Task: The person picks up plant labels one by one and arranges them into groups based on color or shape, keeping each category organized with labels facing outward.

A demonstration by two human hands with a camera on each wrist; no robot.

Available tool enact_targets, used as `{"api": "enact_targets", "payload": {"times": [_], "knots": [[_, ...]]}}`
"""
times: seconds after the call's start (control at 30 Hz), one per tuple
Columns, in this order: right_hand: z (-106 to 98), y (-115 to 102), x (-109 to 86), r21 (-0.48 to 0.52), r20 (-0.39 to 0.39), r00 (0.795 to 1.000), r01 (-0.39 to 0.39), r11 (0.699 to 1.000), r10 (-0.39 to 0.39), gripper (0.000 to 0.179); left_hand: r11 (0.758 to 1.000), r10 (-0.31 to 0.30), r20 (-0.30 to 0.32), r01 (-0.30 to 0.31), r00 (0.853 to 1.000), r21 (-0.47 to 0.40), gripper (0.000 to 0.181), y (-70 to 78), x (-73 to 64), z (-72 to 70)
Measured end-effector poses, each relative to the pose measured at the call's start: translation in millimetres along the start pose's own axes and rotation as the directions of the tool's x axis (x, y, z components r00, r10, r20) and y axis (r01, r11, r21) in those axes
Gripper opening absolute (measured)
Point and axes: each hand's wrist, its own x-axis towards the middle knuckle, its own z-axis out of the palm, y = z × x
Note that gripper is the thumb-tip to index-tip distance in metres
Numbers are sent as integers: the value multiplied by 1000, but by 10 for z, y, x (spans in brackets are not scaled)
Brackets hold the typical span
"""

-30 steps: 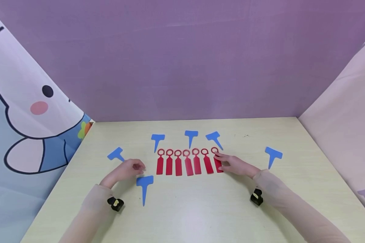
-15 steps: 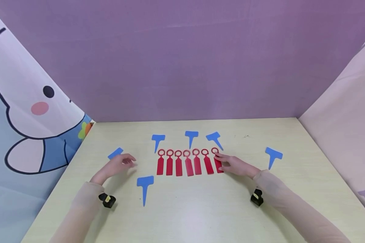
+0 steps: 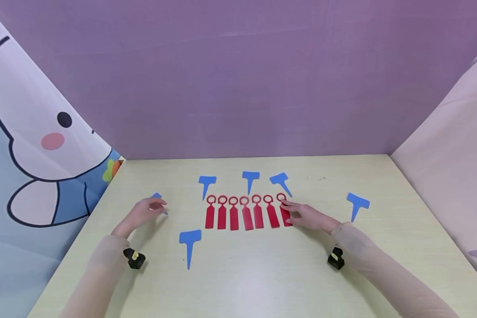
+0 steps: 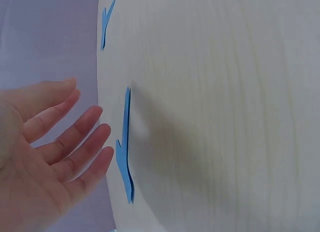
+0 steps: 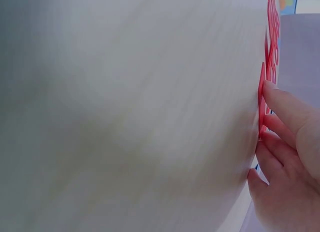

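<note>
Purple cloth (image 3: pixel 238 79) backs the table (image 3: pixel 262 274). Fingers extended, the right hand (image 3: pixel 308 215) touches the rightmost red ring-topped tag (image 3: pixel 285 215); left of that tag's row, the relaxed left hand (image 3: pixel 143 213) hovers near a blue T-shaped label (image 4: pixel 125 127).

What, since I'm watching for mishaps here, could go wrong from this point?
The right grip touches the end red tag, so a slip might knock it crooked or into its close neighbour.
The thin blue label near the left grip seems to lie flat, so its edge may be hard to pinch.
The front blue label could get brushed if the left grip swings toward the red row.
</note>
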Motion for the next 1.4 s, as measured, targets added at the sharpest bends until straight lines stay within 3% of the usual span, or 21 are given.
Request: {"api": "enact_targets", "payload": {"times": [0.4, 0.8, 1.27, 1.4], "knots": [[13, 20, 4, -5, 2, 1000, 9, 1000, -9, 54, 995, -98, -79, 97, 992, -14, 29, -162, 46, -65], [13, 22, 5, -12, 5, 1000, 13, 1000, -13, 55, 971, -233, -38, 230, 972, -66, 42, -257, 103, -119], [3, -16, -2, -15, 7, 1000, 20, 1000, -20, 55, 971, -238, -44, 235, 970, -48, 52, -445, 190, -140], [-5, -19, 1, -17, 6, 1000, 25, 1000, -25, 55, 966, -255, -21, 253, 967, -46, 55, -482, 222, -151]]}}
